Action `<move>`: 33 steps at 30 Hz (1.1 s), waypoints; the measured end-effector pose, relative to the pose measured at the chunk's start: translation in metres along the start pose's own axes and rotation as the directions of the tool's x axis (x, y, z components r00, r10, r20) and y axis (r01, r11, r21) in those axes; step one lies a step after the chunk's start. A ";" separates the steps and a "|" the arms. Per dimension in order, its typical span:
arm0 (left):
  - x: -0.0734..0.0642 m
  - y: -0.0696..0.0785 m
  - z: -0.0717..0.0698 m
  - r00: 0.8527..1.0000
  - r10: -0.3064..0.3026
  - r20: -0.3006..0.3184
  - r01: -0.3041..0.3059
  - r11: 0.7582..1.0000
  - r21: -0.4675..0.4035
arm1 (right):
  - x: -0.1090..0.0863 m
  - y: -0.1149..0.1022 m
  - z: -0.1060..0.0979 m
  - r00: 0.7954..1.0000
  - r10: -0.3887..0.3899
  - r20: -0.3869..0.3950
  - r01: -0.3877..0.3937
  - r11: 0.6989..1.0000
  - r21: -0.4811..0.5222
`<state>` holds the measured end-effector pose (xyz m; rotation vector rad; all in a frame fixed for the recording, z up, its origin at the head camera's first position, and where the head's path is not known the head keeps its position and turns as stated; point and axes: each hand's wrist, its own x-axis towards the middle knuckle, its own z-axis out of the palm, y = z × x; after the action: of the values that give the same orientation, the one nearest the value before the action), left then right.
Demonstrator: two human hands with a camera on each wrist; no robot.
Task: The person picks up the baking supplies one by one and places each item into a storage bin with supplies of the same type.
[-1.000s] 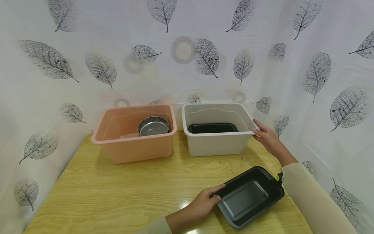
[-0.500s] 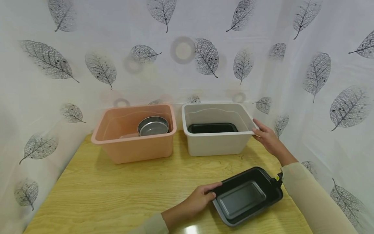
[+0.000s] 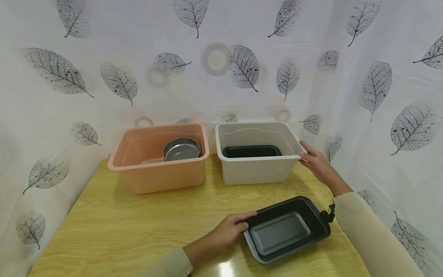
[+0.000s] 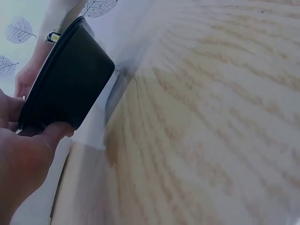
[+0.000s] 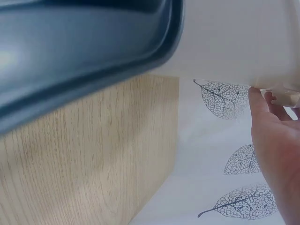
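My left hand (image 3: 223, 232) grips the left end of a dark rectangular baking pan (image 3: 282, 232), thumb on one side of its rim and fingers on the other. In the left wrist view the pan (image 4: 70, 77) is tilted, its outer wall and base showing, held above the wooden table. My right hand (image 3: 318, 166) pinches the right rim of a pale grey plastic bin (image 3: 257, 172); the right wrist view has that hand (image 5: 279, 145) at the bin's edge. Another dark baking pan (image 3: 252, 151) lies inside this bin, partly hidden by the front wall.
To the left stands a peach plastic bin (image 3: 166, 179) with round metal cake tins (image 3: 181, 151) in its right end. Both bins sit at the back of the wooden table (image 3: 149, 227), against a leaf-printed sheet (image 3: 145, 46) that also runs along both sides.
My left hand has drawn the baking pan to the left, and the pan has turned slightly. My right hand stays on the grey bin's rim, and both bins have kept their places.
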<state>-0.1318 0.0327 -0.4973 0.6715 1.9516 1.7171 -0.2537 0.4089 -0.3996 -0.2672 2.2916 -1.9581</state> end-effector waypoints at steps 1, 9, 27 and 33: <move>0.000 0.001 -0.002 1.000 -0.001 0.003 0.001 1.000 0.012 | 0.000 0.000 0.000 1.000 0.004 -0.001 -0.004 1.000 -0.003; 0.000 0.004 -0.022 0.998 -0.036 0.047 0.034 0.998 0.044 | -0.002 -0.002 0.000 1.000 0.015 0.000 -0.015 1.000 -0.006; 0.009 0.024 -0.061 0.991 -0.042 0.126 0.050 0.997 -0.060 | -0.002 -0.004 0.000 1.000 0.017 -0.001 -0.017 1.000 0.015; 0.016 0.034 -0.077 0.989 -0.016 0.148 0.025 0.998 -0.063 | -0.001 -0.003 0.000 1.000 0.020 -0.002 -0.020 1.000 0.010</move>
<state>-0.1898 -0.0128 -0.4541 0.7308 1.7885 1.6616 -0.2524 0.4090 -0.3967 -0.2409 2.2755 -1.9610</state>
